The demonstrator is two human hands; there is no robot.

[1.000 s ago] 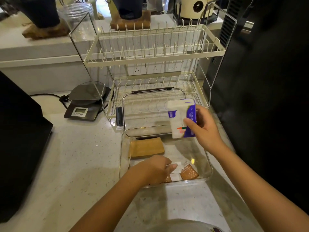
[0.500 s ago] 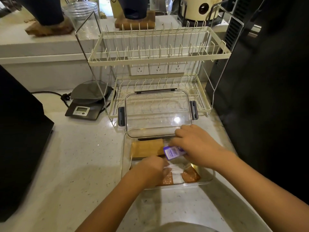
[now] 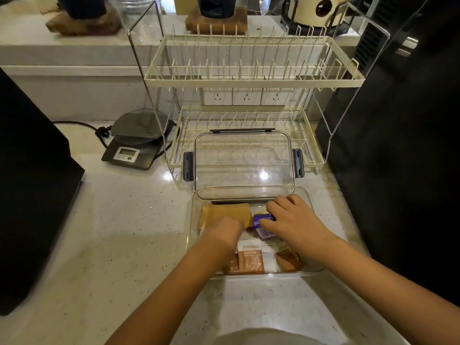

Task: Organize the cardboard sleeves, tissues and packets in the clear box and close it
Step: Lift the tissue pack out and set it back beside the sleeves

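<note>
- Right hand (image 3: 292,221) grips the purple-and-white tissue pack (image 3: 263,224), mostly hidden, inside the clear plastic box (image 3: 312,207).
- Left hand (image 3: 224,231) covers the tan cardboard sleeves (image 3: 224,213) at 10 o'clock; can't tell its fingers.
- Brown-and-white packets (image 3: 250,260) at 6 o'clock, partly hidden.
- Clear lid (image 3: 242,158) off, at 12.

The white-topped brown packet (image 3: 249,255) carries a line of print (upside down, too blurred to read); the kitchen scale (image 3: 134,144) display shows no legible digits.
</note>
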